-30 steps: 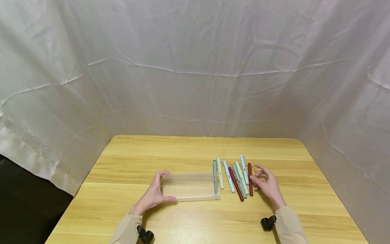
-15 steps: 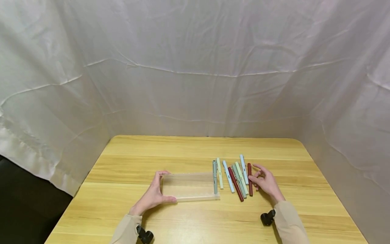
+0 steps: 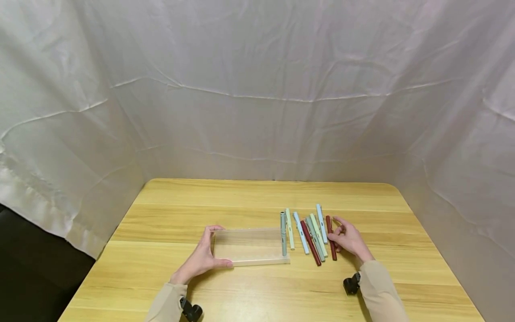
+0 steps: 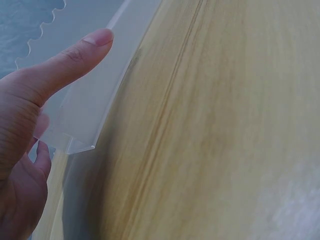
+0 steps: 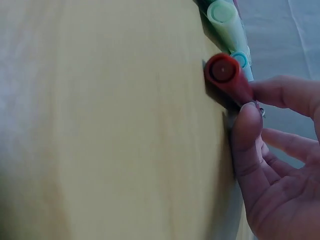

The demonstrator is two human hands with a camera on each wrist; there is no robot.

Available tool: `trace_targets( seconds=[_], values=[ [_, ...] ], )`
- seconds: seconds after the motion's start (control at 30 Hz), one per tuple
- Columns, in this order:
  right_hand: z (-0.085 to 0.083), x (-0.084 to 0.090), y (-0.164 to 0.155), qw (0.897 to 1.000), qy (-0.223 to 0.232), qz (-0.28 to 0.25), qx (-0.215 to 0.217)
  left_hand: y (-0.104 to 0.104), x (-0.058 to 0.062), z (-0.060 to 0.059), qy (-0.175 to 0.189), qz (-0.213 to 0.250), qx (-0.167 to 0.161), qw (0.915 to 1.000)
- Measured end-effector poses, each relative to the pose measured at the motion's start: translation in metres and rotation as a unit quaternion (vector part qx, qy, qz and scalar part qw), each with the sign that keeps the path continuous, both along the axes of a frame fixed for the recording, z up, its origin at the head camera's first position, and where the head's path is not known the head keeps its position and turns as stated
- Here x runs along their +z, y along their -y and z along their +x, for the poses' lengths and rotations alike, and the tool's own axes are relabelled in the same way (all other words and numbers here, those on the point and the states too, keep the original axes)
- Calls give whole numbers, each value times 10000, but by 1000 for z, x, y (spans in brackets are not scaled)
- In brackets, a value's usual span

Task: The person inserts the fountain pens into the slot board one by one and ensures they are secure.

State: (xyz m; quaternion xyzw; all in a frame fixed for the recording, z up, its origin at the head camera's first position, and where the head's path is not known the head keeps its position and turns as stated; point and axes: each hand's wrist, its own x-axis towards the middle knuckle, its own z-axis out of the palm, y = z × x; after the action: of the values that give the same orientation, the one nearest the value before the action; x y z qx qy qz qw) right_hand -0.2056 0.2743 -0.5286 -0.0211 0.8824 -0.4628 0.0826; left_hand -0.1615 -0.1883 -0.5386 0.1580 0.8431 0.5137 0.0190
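Note:
My left hand (image 3: 202,256) grips the left end of a clear plastic pen tray (image 3: 261,262), thumb over the front wall. The left wrist view shows the tray's scalloped edge beside the thumb. A grey-green pen (image 3: 283,237) lies across the right end of the tray. Farther right, my right hand (image 3: 352,240) pinches a dark red pen (image 3: 331,237) between thumb and index finger. In the right wrist view the round end of this red pen (image 5: 223,69) points toward the camera, low over the table.
Between the tray and my right hand lie several pens: a pale green pen (image 3: 290,229), a light blue pen (image 3: 301,233), another dark red pen (image 3: 310,243) and more beside it. The wooden table (image 3: 257,295) backs onto a pale curtain (image 3: 257,134).
The dark red pen at my right hand has tilted slightly, its near end swinging right. My right hand has shifted a little left. The left hand and tray stay almost still.

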Motion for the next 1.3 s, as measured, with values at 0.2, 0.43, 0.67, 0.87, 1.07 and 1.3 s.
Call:
trace_targets(
  seconds=[0.2, 0.43, 0.67, 0.87, 1.07, 1.3],
  values=[
    [-2, 3, 4, 9989, 191, 438, -20, 0, 0, 0, -16, -20, 10, 10000],
    [-4, 3, 9, 9964, 222, 799, -154, 2, -3, -1, -293, -65, -25, 9995],
    [-3, -1, 7, 9972, 45, 659, -349, 2, -3, -1, -234, -51, -40, 9997],
    [2, -2, 6, 9983, 10, 298, -504, 2, -3, -1, -257, 18, -103, 9996],
    [7, 1, 5, 9983, 28, -104, -569, 1, -1, -1, -102, 86, -60, 9999],
    [12, 1, 4, 9945, -264, -785, -641, 0, -1, -1, -88, 102, -96, 9999]
  ],
)
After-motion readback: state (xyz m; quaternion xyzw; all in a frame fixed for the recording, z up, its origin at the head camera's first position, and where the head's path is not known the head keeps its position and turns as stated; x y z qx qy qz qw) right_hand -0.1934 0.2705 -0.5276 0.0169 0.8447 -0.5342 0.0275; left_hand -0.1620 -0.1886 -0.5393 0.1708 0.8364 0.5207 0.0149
